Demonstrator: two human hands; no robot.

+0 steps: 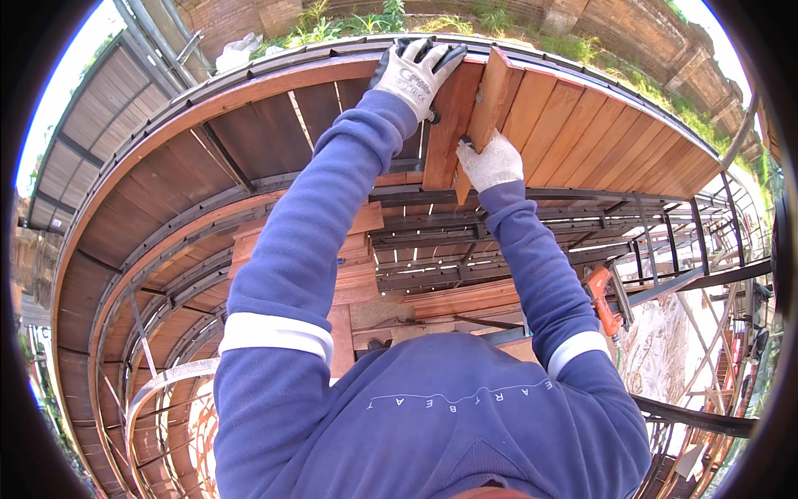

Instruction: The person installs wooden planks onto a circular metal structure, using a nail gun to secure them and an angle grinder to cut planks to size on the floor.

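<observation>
A reddish wooden plank is held tilted on edge at the far middle of the scene, in the gap between a darker plank already laid on its left and the row of lighter laid planks on its right. It is judged stiff and fairly light for its length, with a dry sawn face that should not slip under gloves; being long and narrow, it is best gripped across its width near the low end and steadied higher up. The right hand, in a white work glove, is closed around the plank's near end, fingers wrapped over its edge. The left hand, gloved in white and black, is spread flat at the far edge of the darker plank, beside the curved metal rim, pinching nothing. Under the planks a dark steel frame is seen, and spare boards are stacked nearer. An orange power tool lies to the right.
</observation>
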